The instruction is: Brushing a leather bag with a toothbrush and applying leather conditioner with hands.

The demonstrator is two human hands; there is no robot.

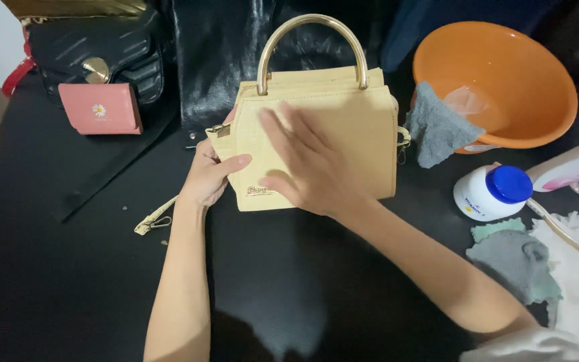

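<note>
Head view: a pale yellow, boxy textured handbag with an arched gold metal handle [316,137] stands at mid-scene on the black tabletop [68,281]. The left hand [208,175] grips its left edge, thumb laid over the front face; the right hand [306,164] lies open and flat on the front panel, fingers spread and blurred with motion. Risks, as judged: the bag is steadied from one side only, so a firm push across the panel could tip it back against the glossy black bag [226,60] just behind it. Immediately right stands an orange plastic basin [504,80] with a grey cloth [437,127] draped over its rim; a rightward sweep of the elbow could knock it, and I cannot tell how much liquid it holds. A white jar with a blue lid [494,192] and a white bottle lying on its side [571,167] sit near the right forearm, with grey and white rags [544,268] nearer. The bag's detached strap with clip [155,218] trails left and could snag. Far left: a pink wallet with a daisy [100,108] against a black quilted purse [102,53]. Open room lies near and left; the right side is crowded.
</note>
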